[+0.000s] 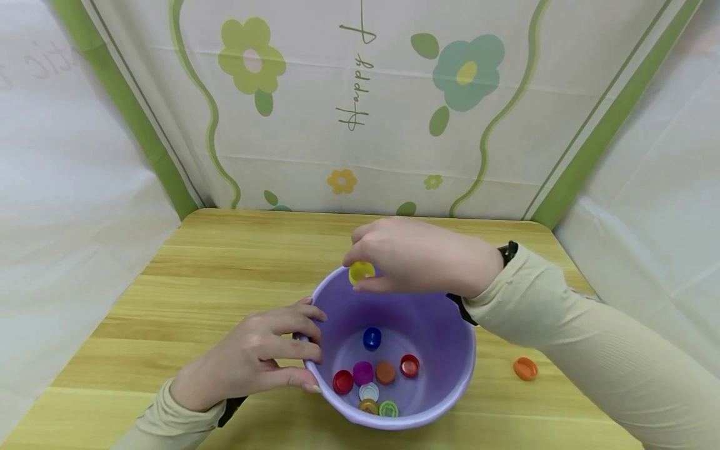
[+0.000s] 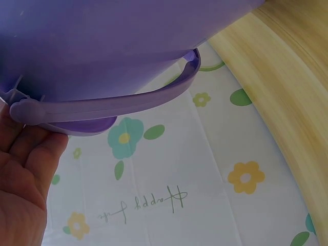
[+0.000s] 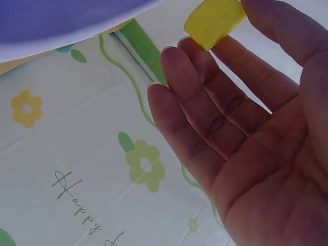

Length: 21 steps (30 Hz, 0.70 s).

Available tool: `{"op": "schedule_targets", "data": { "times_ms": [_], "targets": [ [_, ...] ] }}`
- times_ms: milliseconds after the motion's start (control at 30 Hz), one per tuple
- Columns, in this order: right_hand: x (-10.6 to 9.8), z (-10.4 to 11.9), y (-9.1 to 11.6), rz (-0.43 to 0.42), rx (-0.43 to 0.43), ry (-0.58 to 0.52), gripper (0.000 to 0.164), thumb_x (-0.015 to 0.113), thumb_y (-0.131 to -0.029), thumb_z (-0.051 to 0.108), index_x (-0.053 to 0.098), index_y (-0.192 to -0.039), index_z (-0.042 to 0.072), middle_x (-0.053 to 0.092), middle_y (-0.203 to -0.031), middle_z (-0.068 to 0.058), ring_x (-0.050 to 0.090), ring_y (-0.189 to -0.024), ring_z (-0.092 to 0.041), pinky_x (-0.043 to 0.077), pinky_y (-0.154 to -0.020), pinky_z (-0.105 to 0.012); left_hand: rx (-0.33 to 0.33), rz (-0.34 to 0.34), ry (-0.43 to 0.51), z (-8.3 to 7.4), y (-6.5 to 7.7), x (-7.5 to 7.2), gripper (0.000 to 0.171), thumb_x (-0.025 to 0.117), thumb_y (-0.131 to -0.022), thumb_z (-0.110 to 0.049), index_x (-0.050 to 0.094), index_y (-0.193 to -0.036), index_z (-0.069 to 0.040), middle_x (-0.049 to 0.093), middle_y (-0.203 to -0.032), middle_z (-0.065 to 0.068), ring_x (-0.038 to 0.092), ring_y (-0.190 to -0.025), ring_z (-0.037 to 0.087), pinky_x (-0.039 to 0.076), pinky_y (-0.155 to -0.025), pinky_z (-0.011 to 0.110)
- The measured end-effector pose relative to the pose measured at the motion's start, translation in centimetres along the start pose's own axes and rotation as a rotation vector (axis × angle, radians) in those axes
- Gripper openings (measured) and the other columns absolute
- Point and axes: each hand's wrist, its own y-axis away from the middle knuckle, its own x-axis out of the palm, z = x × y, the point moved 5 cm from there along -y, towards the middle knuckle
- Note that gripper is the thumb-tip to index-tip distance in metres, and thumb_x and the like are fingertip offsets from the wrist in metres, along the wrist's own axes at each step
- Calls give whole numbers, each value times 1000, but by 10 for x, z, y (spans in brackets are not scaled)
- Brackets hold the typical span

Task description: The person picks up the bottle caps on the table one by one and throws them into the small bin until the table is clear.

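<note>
A purple bucket (image 1: pixel 444 350) stands on the table, its mouth tilted toward me. My left hand (image 1: pixel 270 350) grips its left rim, fingers over the edge; the left wrist view shows the bucket's handle (image 2: pixel 113 105) beside that hand (image 2: pixel 23 179). Over the far rim, my right hand (image 1: pixel 399 256) pinches a yellow bottle cap (image 1: pixel 361 272) between thumb and fingers. The right wrist view shows the same yellow cap (image 3: pixel 212 23) at the fingertips. On the bucket's floor lie several caps, among them a blue cap (image 1: pixel 372 338), a magenta cap (image 1: pixel 363 373) and a green cap (image 1: pixel 389 409).
An orange cap (image 1: pixel 525 369) lies on the wooden table (image 1: pixel 214 269), right of the bucket and near the right forearm. A white cloth with printed flowers (image 1: pixel 304 137) hangs behind the table, and white side panels (image 1: pixel 647 175) flank it.
</note>
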Motion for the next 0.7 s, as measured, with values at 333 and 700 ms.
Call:
{"op": "schedule_targets", "data": {
  "times_ms": [333, 700],
  "targets": [
    [4, 3, -4, 47, 22, -1, 30, 76, -89, 32, 74, -113, 13, 62, -92, 1, 58, -78, -12, 53, -70, -27, 8, -7, 4, -1, -1, 1, 22, 73, -89, -33, 71, -95, -12, 65, -100, 4, 62, -107, 33, 42, -109, 48],
    [1, -2, 1, 60, 84, 24, 28, 73, -91, 35, 74, -113, 17, 62, -94, 5, 60, -83, -13, 55, -72, -31, 0, -8, 5, -1, -1, 1, 21, 72, -90, -32, 71, -95, -12, 65, -100, 5, 62, -108, 33, 42, -109, 48]
  ]
}}
